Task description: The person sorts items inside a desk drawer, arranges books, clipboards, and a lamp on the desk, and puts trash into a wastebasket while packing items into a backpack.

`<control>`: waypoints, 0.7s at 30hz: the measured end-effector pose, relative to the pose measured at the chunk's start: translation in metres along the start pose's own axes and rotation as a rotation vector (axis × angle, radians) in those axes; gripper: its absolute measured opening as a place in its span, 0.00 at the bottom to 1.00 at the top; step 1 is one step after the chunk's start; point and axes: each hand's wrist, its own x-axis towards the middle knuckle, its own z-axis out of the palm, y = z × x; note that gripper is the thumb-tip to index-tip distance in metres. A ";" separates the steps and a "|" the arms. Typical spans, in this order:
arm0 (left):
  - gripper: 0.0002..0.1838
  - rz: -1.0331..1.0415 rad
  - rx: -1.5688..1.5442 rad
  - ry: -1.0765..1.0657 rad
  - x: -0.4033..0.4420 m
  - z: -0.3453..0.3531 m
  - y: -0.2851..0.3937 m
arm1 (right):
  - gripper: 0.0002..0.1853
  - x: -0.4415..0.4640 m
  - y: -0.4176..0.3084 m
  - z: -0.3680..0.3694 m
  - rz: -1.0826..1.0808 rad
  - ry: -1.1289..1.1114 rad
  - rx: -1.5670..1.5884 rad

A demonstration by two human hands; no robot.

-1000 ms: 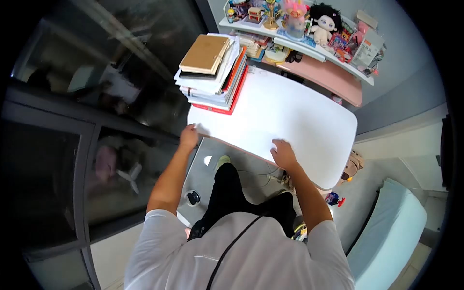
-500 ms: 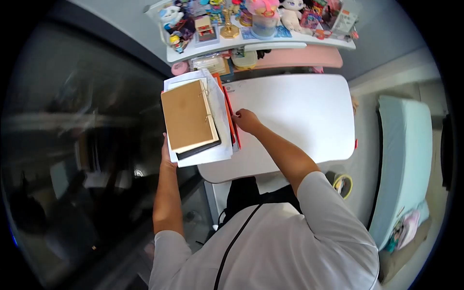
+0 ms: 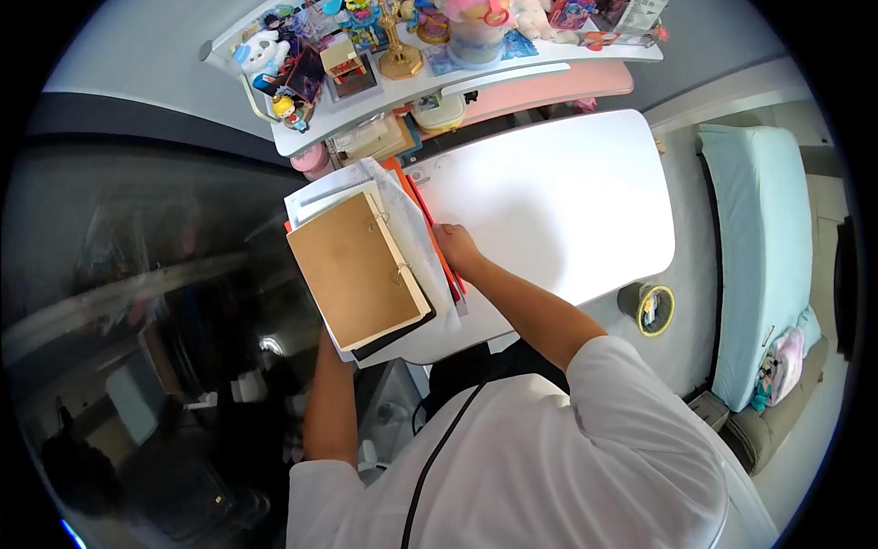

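While steadying the stack of books and papers (image 3: 357,274) at the left end of the desk (image 3: 594,210) with the right hand (image 3: 455,249) against its side (impossible to tell the fingers' closure, with the left hand hidden), calls for level support. Tight beside dark glass (image 3: 165,229) left of the desk; roomier toward the right.

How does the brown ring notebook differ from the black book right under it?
The brown ring notebook shows its full cover on top; the black book shows only a strip along the lower edge. The notebook is tan-brown with cream pages, the book black. Metal rings show on the notebook, none on the book's visible part. Both lie in one stack.
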 end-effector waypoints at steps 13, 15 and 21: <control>0.37 -0.019 0.020 -0.057 0.018 0.049 -0.041 | 0.24 -0.023 0.007 -0.063 -0.002 0.116 -0.058; 0.37 -0.029 0.025 -0.073 0.021 0.067 -0.052 | 0.24 -0.027 0.017 -0.082 -0.001 0.129 -0.055; 0.37 -0.083 0.052 -0.126 0.019 0.128 -0.092 | 0.23 -0.032 0.047 -0.165 -0.012 0.153 -0.058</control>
